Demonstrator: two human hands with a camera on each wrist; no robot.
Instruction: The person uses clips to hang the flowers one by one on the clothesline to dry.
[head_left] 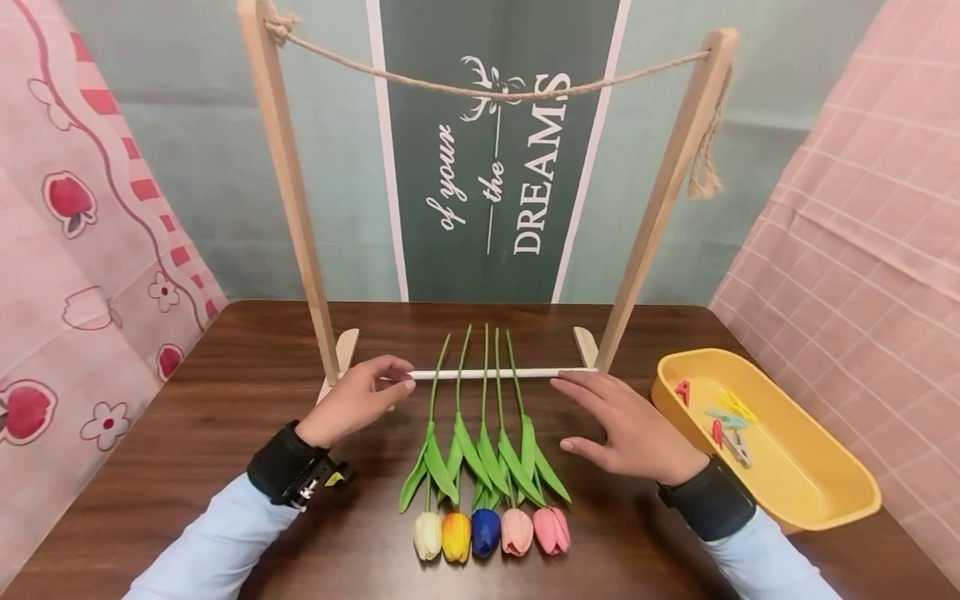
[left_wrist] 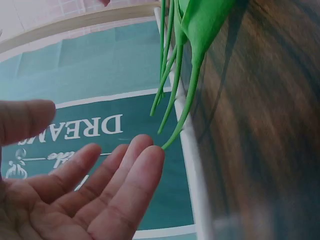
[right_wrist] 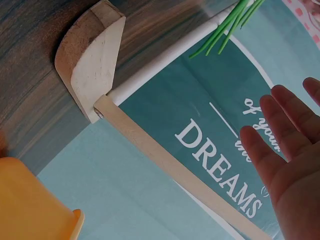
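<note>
Several artificial tulips lie side by side on the table, heads toward me: a white tulip [head_left: 427, 536], a yellow-orange tulip [head_left: 456, 537], a blue tulip [head_left: 485, 533], a pale pink tulip [head_left: 517, 532] and a deeper pink tulip [head_left: 552, 531]. Their green stems [left_wrist: 185, 105] cross over a white rod [head_left: 540, 373] at the base of a wooden frame [head_left: 288, 192]. My left hand [head_left: 360, 396] hovers by the rod's left part, empty, with fingers extended in the left wrist view. Near the rod's right part, my right hand [head_left: 626, 421] spreads its fingers and holds nothing. Contact with the rod cannot be told.
A twine rope [head_left: 450, 87] sags between the tops of the frame's posts. On the right stands a yellow tray [head_left: 810, 475] with several small clothespins [head_left: 737, 442] inside. Pink cloths [head_left: 885, 192] flank the table [head_left: 172, 467], and a green cloth [head_left: 465, 267] hangs behind.
</note>
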